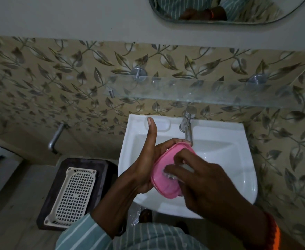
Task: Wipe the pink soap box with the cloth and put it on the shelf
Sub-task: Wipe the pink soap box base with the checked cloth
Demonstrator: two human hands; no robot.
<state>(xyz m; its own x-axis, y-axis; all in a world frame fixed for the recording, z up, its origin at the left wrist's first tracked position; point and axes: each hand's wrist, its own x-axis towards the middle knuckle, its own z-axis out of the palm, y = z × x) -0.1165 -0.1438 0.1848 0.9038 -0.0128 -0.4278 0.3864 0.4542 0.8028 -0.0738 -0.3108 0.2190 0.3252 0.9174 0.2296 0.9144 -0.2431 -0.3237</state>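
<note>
wiping is the step in hand. your left hand cradles the pink soap box from its left side, fingers curled round the far edge, thumb sticking straight up and off the box. box is held tilted over the white sink, just below the tap, its broad face turned toward you.

your right hand lies across the lower right part of the box, fingers bent down onto a small white wad at the face. that wad reads as the cloth, but it is blurred and mostly covered, so i can't tell how much of it you have bunched. fingers look pinched onto it, not spread.

glass shelf runs along the leaf-patterned wall above the sink, well above the box. nothing visible sitting on it from here.

off to the left on the floor, a white plastic basket on a dark mat.

judgement: box not yet shelved; wipe likely mid-way, only one face worked. next move calls for turning the box in your left hand to reach rim and back, then lifting it up past the tap. mind the tap spout and the shelf's front edge on the way; glass is hard to see in this dim light.
</note>
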